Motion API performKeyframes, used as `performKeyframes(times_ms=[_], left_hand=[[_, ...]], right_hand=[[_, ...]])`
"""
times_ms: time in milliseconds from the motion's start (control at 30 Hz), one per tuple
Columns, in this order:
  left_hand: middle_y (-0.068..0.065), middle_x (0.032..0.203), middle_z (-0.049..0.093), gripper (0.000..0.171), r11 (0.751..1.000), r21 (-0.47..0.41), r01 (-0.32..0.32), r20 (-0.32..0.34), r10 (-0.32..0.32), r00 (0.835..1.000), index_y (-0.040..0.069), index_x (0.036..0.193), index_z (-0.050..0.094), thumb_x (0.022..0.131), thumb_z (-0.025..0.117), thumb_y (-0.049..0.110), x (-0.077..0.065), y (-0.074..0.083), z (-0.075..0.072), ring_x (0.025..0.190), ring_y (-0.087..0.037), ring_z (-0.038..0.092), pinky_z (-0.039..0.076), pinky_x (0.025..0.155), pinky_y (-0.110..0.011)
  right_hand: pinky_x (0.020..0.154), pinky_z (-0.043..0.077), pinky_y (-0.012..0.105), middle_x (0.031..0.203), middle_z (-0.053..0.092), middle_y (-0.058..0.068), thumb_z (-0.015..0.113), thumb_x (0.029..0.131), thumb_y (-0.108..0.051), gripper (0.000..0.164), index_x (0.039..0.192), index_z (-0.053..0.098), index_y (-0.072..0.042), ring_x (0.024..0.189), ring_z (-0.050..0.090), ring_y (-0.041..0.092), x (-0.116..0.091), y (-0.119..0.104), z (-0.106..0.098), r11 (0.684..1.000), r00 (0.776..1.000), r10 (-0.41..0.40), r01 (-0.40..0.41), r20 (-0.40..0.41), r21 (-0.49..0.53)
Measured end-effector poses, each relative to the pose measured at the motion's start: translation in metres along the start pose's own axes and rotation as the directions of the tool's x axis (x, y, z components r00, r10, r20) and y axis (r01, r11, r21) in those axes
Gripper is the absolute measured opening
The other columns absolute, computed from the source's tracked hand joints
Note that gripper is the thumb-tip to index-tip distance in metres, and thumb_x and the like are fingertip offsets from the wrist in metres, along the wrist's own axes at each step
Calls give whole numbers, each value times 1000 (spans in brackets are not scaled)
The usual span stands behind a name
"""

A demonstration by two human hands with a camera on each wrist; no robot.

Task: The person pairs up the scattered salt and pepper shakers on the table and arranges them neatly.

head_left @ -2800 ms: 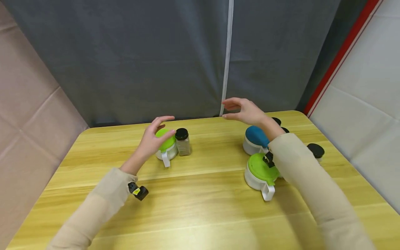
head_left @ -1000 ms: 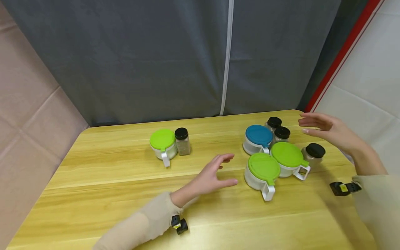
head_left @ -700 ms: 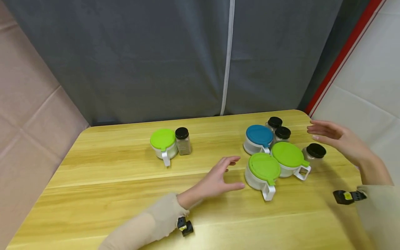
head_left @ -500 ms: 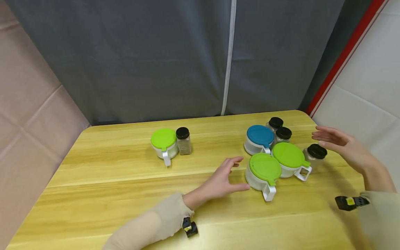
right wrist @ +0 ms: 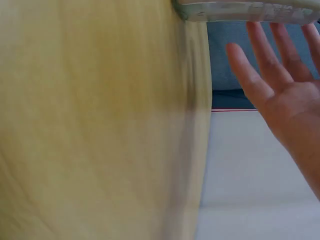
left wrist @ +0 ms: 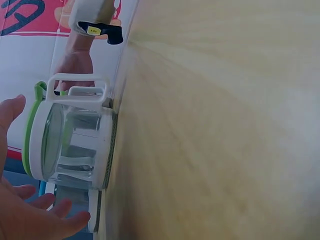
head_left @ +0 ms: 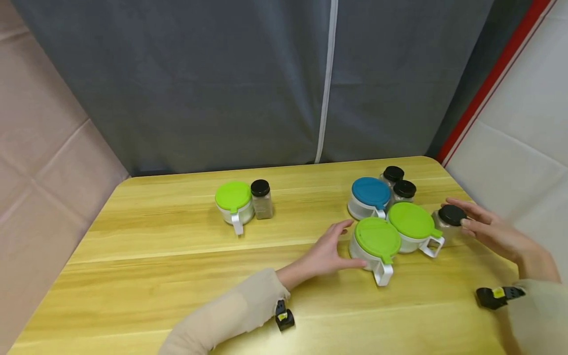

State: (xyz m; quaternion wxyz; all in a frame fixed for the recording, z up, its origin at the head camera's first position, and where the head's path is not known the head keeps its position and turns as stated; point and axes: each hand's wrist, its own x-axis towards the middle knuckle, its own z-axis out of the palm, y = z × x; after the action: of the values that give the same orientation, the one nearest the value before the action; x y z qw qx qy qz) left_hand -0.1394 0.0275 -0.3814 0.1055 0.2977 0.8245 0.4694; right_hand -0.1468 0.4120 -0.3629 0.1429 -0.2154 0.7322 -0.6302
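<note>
My left hand (head_left: pixel 327 252) spreads thumb and fingers at the left side of the front green-lidded glass seasoning pot (head_left: pixel 377 239), with the thumb near its white handle. In the left wrist view the pot (left wrist: pixel 77 145) stands in front of the parted fingers. At the far right of the cluster, my right hand (head_left: pixel 499 235) reaches beside a black-lidded spice jar (head_left: pixel 451 215), its thumb tip right at the lid. The right wrist view has the spread, fairly straight fingers of the right hand (right wrist: pixel 295 90) close by the jar's glass side (right wrist: pixel 245 11).
A second green-lidded pot (head_left: pixel 411 222), a blue-lidded pot (head_left: pixel 370 195) and two black-lidded jars (head_left: pixel 404 190) stand in the cluster. Farther left are another green-lidded pot (head_left: pixel 233 199) and spice jar (head_left: pixel 262 202). A grey curtain (head_left: pixel 199 88) hangs behind the wooden table (head_left: pixel 133 256).
My left hand has moved from the left pair across to the front green-lidded pot. My right hand has swung right, then down to the right-hand spice jar. The pots and jars stay put.
</note>
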Motion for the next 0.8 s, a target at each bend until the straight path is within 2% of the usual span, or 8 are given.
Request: performKeyframes(times_ms=[67, 167, 300, 400, 633, 800], left_hand=[[-1, 135, 31, 89, 1000, -11, 12, 2, -12, 1000, 13, 138, 24, 69, 73, 39, 3, -1, 2, 117, -18, 36, 32, 93, -29], [0, 136, 30, 91, 999, -33, 31, 11, -31, 999, 15, 139, 23, 68, 74, 40, 7, -2, 6, 118, -18, 36, 32, 93, -29], [1, 135, 29, 93, 998, -49, 49, 21, -48, 999, 16, 139, 22, 67, 75, 40, 12, -2, 10, 119, -17, 35, 32, 92, -29], [2, 134, 30, 94, 998, -44, 46, 23, -45, 999, 15, 139, 22, 66, 75, 41, 17, -2, 13, 118, -14, 34, 32, 93, -29], [3, 132, 31, 97, 998, -49, 35, 27, -34, 999, 15, 139, 21, 64, 77, 40, 25, 1, 18, 118, -9, 31, 29, 95, -30], [3, 130, 33, 98, 998, -62, 10, 17, -9, 1000, 15, 138, 21, 63, 79, 37, 28, 3, 21, 116, -8, 34, 30, 94, -29]], right_hand=[[84, 37, 16, 134, 33, -9, 25, 93, 8, 50, 140, 18, -6, 115, 34, 0, 0, 4, -2, 997, 999, -21, 17, 41, 73], [83, 40, 18, 127, 42, -13, 27, 92, 9, 52, 137, 31, -18, 109, 43, 1, -1, 9, -3, 986, 998, -9, -1, 63, 168], [81, 41, 18, 123, 46, -15, 30, 92, 9, 54, 128, 42, -28, 106, 45, 0, -3, 13, -4, 974, 997, 24, -39, 66, 224], [81, 41, 18, 122, 47, -15, 30, 92, 10, 54, 128, 42, -28, 106, 45, 0, -3, 14, -3, 972, 997, 26, -42, 70, 230], [83, 41, 20, 123, 48, -10, 28, 91, 11, 52, 129, 43, -21, 106, 46, 2, 0, 12, -1, 959, 996, -24, -3, 91, 284], [81, 42, 20, 121, 48, -10, 31, 91, 10, 50, 128, 44, -22, 103, 46, 2, 0, 12, 0, 970, 998, -9, -5, 55, 243]])
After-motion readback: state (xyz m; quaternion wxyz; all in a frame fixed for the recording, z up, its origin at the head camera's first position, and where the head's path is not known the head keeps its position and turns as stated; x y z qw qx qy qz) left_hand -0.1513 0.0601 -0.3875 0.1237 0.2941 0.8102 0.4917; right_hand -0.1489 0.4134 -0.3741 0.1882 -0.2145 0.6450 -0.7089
